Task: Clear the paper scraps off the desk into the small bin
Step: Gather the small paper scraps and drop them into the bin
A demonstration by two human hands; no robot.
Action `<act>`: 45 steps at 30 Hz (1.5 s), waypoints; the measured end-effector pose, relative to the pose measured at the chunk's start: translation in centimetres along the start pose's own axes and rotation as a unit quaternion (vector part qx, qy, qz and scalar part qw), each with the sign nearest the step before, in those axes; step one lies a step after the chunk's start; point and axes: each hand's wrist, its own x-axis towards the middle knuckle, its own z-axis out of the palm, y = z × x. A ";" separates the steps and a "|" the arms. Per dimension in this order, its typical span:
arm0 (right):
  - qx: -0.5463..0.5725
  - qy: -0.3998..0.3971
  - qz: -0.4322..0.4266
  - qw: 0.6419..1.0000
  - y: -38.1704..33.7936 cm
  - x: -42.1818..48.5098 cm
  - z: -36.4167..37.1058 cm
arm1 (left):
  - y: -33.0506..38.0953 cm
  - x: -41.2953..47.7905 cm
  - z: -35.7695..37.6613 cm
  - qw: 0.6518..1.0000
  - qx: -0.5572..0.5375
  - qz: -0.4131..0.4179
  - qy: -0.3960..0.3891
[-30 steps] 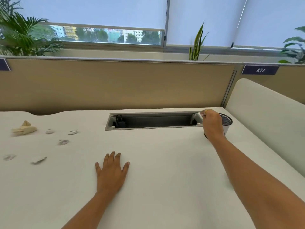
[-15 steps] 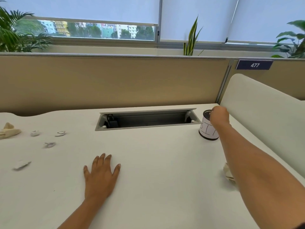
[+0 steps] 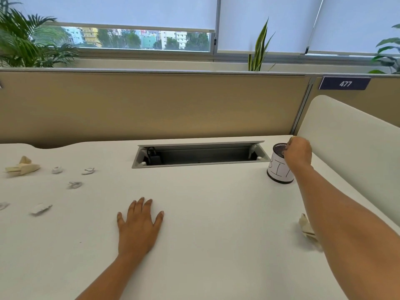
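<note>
A small black mesh bin (image 3: pixel 278 171) with a white label stands upright at the far right of the white desk (image 3: pixel 216 213). My right hand (image 3: pixel 297 151) curls over the bin's rim and grips it. Flat on the desk, fingers spread, lies my left hand (image 3: pixel 139 224), holding nothing. Several small white paper scraps (image 3: pixel 74 185) are scattered over the left of the desk. A crumpled beige paper (image 3: pixel 22 166) lies at the far left. Another beige scrap (image 3: pixel 306 228) sits near my right forearm, partly hidden by it.
An open cable tray (image 3: pixel 199 154) is sunk into the desk's back edge, just left of the bin. A tan partition (image 3: pixel 151 105) runs behind the desk, and a white side panel (image 3: pixel 350 144) rises on the right.
A second ago my right hand held the bin by the cable tray's right end; now the bin stands upright on the desk further right. My left hand has stayed flat.
</note>
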 end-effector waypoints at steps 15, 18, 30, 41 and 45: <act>0.085 -0.067 -0.194 0.975 -5.1 -10.8 5.4 | -0.5 0.1 -0.2 0.995 -0.092 -0.026 0.041; 0.022 -0.189 -0.232 0.954 -5.4 -14.2 8.4 | -2.0 0.6 -0.7 0.989 -0.108 -0.085 0.060; 0.013 -0.174 -0.231 0.957 -5.8 -16.3 10.5 | -13.9 7.2 -4.6 0.932 -0.136 -0.320 0.098; 0.002 -0.165 -0.222 0.961 -6.0 -16.5 10.5 | -13.8 15.0 -5.2 0.959 -0.156 -0.232 0.037; 0.005 -0.154 -0.220 0.963 -5.9 -16.6 10.8 | -13.7 16.9 -4.7 0.976 -0.120 -0.179 0.014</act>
